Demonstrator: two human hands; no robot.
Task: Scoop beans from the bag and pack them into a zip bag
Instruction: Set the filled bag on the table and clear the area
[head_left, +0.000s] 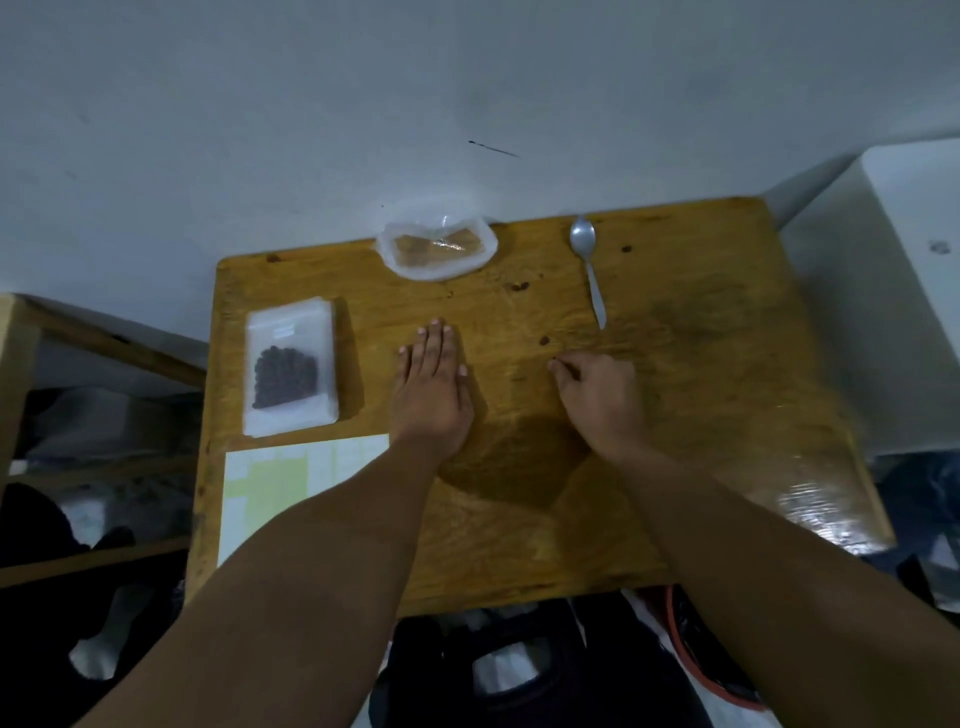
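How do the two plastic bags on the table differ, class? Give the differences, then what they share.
The left bag is rectangular and lies flat; the far bag is rounded, with its mouth open. The left bag holds dark beans; the far bag shows only brown, perhaps the wooden table through it. Both are clear plastic and lie on that table.

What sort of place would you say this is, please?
Probably a room in a home, used as a makeshift work spot: a small wooden table against a bare white wall, an ordinary spoon lying on it.
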